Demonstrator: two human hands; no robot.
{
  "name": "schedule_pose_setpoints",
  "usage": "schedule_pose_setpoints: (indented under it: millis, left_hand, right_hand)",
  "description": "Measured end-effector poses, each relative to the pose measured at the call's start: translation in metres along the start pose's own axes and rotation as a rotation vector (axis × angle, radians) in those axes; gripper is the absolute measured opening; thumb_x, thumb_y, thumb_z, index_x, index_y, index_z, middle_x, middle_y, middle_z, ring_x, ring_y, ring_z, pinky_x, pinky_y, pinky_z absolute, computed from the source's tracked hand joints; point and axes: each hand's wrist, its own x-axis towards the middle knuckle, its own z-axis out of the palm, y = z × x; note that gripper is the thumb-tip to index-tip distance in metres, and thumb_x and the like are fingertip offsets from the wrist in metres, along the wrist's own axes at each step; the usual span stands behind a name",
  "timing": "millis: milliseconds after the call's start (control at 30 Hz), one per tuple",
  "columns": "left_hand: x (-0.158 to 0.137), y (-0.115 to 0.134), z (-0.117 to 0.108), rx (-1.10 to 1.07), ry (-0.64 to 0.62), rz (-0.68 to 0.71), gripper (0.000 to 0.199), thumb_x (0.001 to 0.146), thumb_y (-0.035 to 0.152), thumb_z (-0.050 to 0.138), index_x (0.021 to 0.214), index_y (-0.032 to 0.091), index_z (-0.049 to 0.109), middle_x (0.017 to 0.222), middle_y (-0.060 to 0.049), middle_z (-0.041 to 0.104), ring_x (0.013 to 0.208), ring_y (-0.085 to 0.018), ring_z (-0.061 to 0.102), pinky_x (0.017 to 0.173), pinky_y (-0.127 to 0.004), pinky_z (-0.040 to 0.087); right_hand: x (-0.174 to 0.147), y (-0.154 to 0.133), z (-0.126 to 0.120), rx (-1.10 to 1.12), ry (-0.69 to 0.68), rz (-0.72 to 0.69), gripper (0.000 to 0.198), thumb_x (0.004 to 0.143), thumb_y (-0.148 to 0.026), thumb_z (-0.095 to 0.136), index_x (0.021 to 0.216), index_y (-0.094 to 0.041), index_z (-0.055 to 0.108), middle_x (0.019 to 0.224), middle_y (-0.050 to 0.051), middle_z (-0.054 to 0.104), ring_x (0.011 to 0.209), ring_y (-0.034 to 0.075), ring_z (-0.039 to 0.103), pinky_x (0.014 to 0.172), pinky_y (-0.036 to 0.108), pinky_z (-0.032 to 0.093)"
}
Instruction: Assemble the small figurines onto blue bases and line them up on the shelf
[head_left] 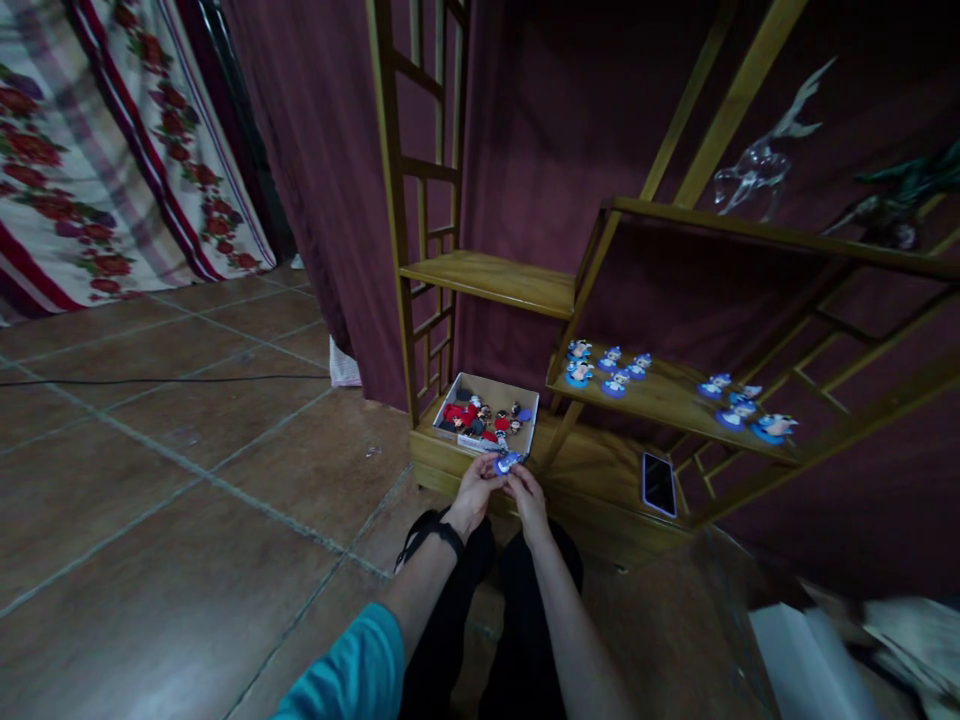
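Observation:
Between my two hands is a small blue-and-white figurine [507, 463] on a round purple-blue base. My left hand [477, 490] pinches it from the left, and my right hand [528, 497] has its fingers closed on the right side. Just beyond them, a white cardboard box [529, 432] sits on the low wooden shelf, holding several red, black and white figurines [480, 418]. To the right, on a higher shelf [660, 392], stand several blue-and-white figurines [615, 382] in two loose groups.
A phone [659, 485] lies on the low shelf at right. Higher up stand a clear glass ornament [754, 175] and a dark green one [900, 205]. A bare wooden shelf [495, 282] juts out above the box. A thin cable [165, 381] crosses the tiled floor.

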Motion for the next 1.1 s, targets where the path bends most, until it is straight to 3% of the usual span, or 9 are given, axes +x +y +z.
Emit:
schedule_pose_setpoints:
  millis: [267,567,767,1100]
  left_hand:
    - [-0.004,0.012,0.001,-0.088,-0.062,-0.203,0.030,0.063,0.009,0.068,0.092,0.013,0.060,0.084,-0.007,0.065,0.074,-0.013,0.061,0.074,-0.027,0.047]
    - [-0.006,0.015,0.002,-0.128,-0.067,-0.282,0.016,0.072,0.016,0.063,0.088,0.014,0.060,0.082,-0.007,0.065,0.073,-0.013,0.062,0.078,-0.029,0.047]
    - [-0.005,0.011,0.001,-0.123,-0.127,-0.263,0.026,0.069,0.015,0.066,0.094,0.013,0.061,0.091,-0.010,0.065,0.081,-0.015,0.062,0.082,-0.032,0.046]
    - [-0.005,0.012,0.003,-0.151,-0.190,-0.286,0.035,0.066,0.008,0.067,0.101,0.011,0.061,0.098,-0.011,0.064,0.086,-0.016,0.062,0.089,-0.032,0.044]
  right_hand:
    - [0.002,0.004,-0.004,-0.049,0.020,-0.058,0.035,0.067,-0.035,0.060,0.100,-0.023,0.064,0.108,0.003,0.064,0.102,0.023,0.057,0.085,0.036,0.046]
    - [0.002,0.003,-0.005,-0.115,0.047,-0.085,0.034,0.068,-0.037,0.057,0.098,-0.023,0.065,0.107,0.004,0.064,0.102,0.023,0.056,0.086,0.037,0.044]
    - [0.002,0.002,-0.004,-0.126,0.109,-0.095,0.035,0.066,-0.039,0.058,0.097,-0.024,0.065,0.106,0.003,0.064,0.102,0.022,0.055,0.089,0.036,0.042]
    - [0.005,0.001,-0.009,-0.100,0.102,-0.137,0.035,0.066,-0.035,0.060,0.098,-0.022,0.065,0.109,0.003,0.063,0.105,0.021,0.054,0.095,0.037,0.036]
